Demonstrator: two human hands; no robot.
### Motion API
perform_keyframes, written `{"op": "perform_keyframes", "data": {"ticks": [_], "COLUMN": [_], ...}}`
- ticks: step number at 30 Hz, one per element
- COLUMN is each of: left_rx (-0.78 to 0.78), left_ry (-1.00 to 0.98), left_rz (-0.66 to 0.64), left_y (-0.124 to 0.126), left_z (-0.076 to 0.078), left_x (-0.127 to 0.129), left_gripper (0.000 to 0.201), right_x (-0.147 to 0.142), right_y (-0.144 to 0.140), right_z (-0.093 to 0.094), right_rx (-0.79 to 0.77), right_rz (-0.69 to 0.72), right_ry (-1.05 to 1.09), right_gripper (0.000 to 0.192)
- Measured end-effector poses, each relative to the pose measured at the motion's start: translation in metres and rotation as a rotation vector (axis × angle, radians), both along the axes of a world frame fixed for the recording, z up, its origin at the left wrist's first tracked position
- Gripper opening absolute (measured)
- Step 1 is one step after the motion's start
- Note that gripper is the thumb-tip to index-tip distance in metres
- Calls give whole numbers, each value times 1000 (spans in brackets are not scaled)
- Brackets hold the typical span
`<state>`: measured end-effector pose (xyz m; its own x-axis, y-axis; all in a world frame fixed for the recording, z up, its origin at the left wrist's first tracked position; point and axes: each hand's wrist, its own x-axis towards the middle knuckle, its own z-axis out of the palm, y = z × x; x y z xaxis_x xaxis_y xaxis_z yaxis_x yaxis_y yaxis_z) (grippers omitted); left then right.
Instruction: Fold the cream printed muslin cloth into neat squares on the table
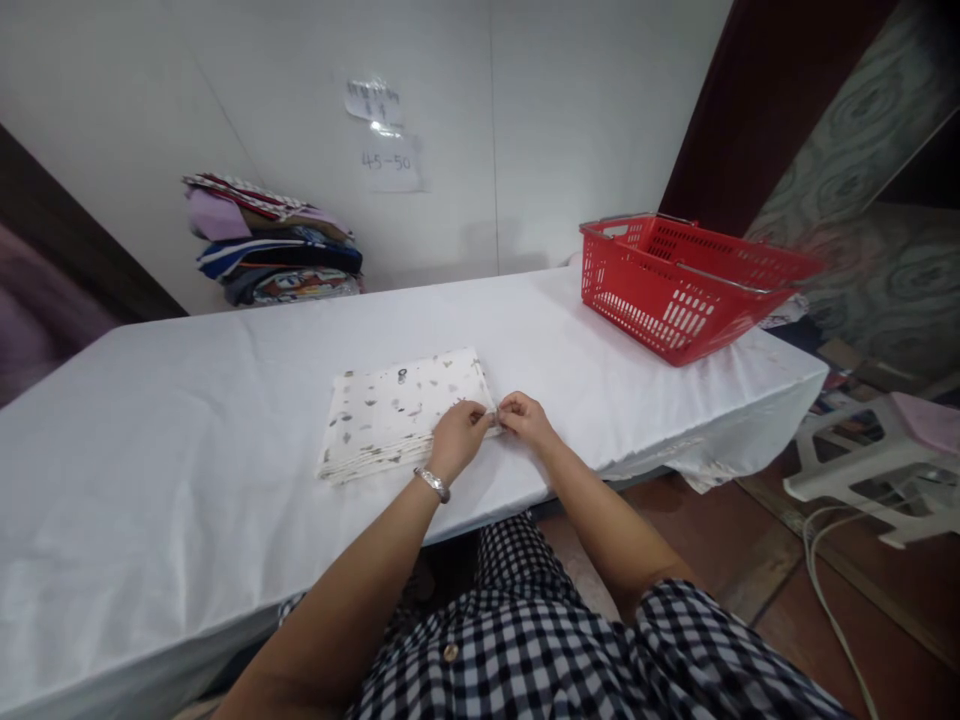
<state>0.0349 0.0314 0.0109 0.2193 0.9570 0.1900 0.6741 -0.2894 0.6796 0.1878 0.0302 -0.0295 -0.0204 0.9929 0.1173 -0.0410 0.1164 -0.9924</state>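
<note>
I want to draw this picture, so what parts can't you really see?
- Head view: the writing on the paper notes on the wall is too small and glared to read.
- The left hand and right hand cover the corner of the folded cloth that they pinch.
- The wall of the red basket hides its inside.
- The clothes pile is too far for details.

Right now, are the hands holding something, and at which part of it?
Both the left hand and the right hand pinch the folded patterned cloth at its near right corner, while it lies flat on the white table.
</note>
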Motion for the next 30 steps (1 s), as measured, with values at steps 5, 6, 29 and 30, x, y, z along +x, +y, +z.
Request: {"op": "perform_keyframes", "data": {"ticks": [5, 6, 29, 30], "left_rx": [-159, -157, 385, 375], "left_ry": [-132, -125, 633, 629], "left_rz": [67, 65, -244, -247], "left_y": [5, 5, -11, -12], "left_z": [10, 10, 2, 2], "left_x": [-2, -2, 3, 3], "left_gripper": [17, 17, 9, 9], "right_x": [-3, -4, -3, -3], "right_y": [-4, -5, 6, 6], "right_z": [-2, -2, -18, -18], "right_rx": [81, 98, 48, 39], "right_rz": [-40, -47, -49, -45], "right_ry": [-216, -276, -33, -15], "right_gripper": [22, 23, 19, 19]}}
